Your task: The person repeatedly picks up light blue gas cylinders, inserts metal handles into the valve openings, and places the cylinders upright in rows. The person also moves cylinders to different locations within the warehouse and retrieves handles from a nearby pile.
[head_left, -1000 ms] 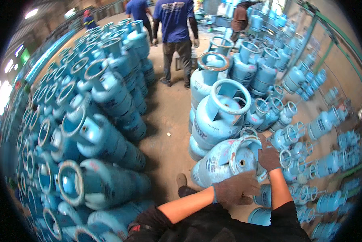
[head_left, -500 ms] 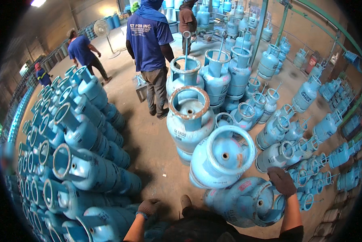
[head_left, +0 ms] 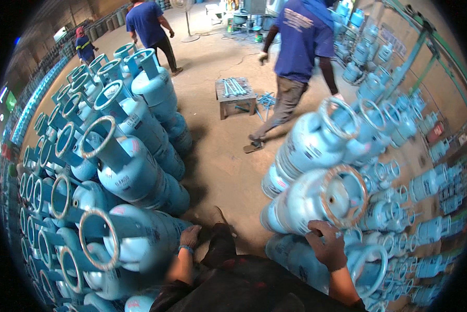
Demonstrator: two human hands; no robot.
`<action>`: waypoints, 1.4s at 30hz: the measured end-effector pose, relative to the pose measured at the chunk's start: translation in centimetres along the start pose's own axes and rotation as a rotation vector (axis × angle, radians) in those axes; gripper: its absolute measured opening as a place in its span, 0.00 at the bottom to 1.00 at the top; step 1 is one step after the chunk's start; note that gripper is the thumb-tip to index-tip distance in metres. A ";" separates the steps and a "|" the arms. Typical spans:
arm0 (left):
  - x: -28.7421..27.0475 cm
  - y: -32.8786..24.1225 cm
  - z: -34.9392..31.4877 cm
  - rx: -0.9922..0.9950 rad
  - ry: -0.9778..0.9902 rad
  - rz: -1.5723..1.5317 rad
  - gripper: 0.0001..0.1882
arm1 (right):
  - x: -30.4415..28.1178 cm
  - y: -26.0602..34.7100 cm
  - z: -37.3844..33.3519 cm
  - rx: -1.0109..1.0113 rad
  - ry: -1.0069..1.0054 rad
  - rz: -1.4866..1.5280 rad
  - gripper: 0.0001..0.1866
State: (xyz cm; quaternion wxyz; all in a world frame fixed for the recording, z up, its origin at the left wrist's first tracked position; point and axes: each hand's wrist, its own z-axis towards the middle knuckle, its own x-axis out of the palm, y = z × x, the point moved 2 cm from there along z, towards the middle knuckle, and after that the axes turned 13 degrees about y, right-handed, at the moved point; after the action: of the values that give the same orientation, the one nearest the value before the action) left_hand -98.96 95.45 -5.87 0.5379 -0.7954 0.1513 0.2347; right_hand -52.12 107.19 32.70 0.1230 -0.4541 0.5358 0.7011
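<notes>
My right hand [head_left: 327,245], in a dark brown knit glove, is held with its fingers apart over a blue gas cylinder [head_left: 306,262] at the lower right. Just beyond it a taller-standing blue cylinder [head_left: 301,208] has a rusty ring collar [head_left: 344,195]; whether my fingertips touch it I cannot tell. My left hand [head_left: 190,236], gloved and with a blue band at the wrist, hangs beside a blue cylinder [head_left: 140,234] of the left-hand stack. Its fingers are mostly hidden behind the back of the hand, and no held thing shows.
Stacked cylinders [head_left: 134,166] line the left of the aisle [head_left: 218,171]; more [head_left: 316,140] crowd the right. Ahead, a low wooden table [head_left: 235,93] bears blue rods. A person in a navy shirt [head_left: 302,41] strides past it. Two other people and a fan [head_left: 183,5] are farther back.
I have stepped forward along the aisle. My right hand has come off one cylinder's collar area, nearer a farther cylinder. The navy-shirted person has moved right, uncovering the table.
</notes>
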 end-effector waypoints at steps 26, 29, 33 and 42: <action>-55.7 -35.0 66.0 0.100 -0.812 0.918 0.25 | 25.9 -30.0 67.7 0.708 0.464 -0.001 0.20; -57.2 -35.5 68.1 -0.094 -0.829 0.730 0.23 | 30.4 -35.8 85.8 0.734 0.592 0.041 0.23; -58.8 -37.3 74.1 -0.533 -1.107 0.251 0.26 | 37.5 -43.3 108.4 0.788 0.693 -0.067 0.27; -59.7 -39.3 83.1 -1.175 -0.891 0.561 0.24 | 46.4 -52.5 151.8 0.696 0.666 -0.176 0.27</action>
State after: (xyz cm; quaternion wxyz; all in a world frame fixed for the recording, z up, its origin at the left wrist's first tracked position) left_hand -147.49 186.52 31.09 -0.0400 -0.7127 -0.0323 0.6996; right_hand -120.03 244.36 -34.55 0.1484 -0.6292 0.7081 0.2841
